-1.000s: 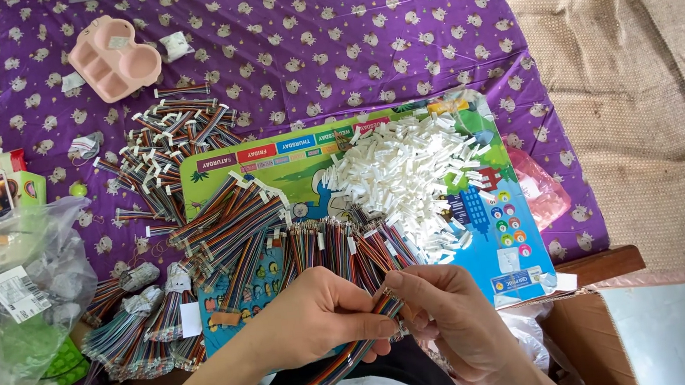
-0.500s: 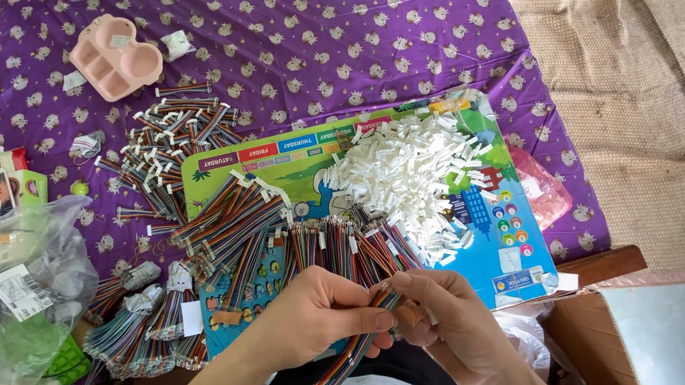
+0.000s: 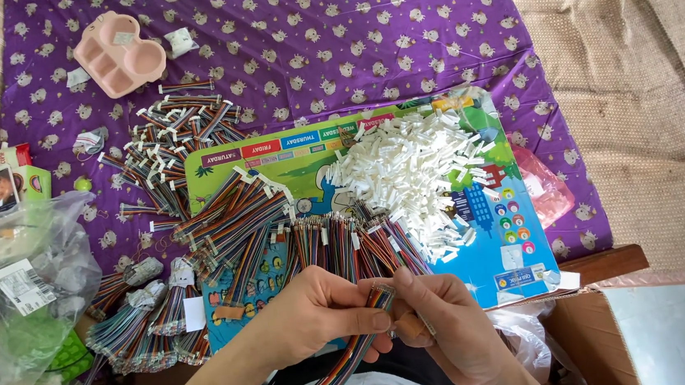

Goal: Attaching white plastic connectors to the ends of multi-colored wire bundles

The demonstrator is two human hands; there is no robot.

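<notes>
A: At the bottom centre, just above the lap: left hand [image 3: 320,314] curled nearly closed, thumb and forefinger pinching a rainbow ribbon cable [image 3: 349,364] close under its tip.

B: And the right hand [image 3: 450,336]?

A: Likewise mostly closed, fingertips meeting the cable's top end right beside the left thumb. Possibly something small tucked in there too; too hidden to tell.

B: Rest of the cable?

A: Hanging down between the wrists toward the lap, sagging in a soft curve.

B: So limp and light, by the look of it.

A: Probably. Flat, flexible, nearly weightless, with thin wires at the tip likely easy to bend or splay. Best pinched flat, close behind the end, as now; further back, likely a floppy tip.

B: Slippery?

A: Doubtful. Ribbed insulation, probably decent grip.

B: Beyond the hands?

A: Just above them, a row of matching cables [image 3: 347,242] fanned along the near part of a colourful picture board [image 3: 499,232]. Further up on the board, a heap of small white plastic housings [image 3: 414,165]. To the left, more loose cables [image 3: 233,210], then tied bundles [image 3: 143,317] and a clear plastic bag [image 3: 19,270]. Farther out on the purple cloth [image 3: 362,42], cables with white ends fitted [image 3: 177,137] and a pink compartment tray [image 3: 117,54].
</notes>
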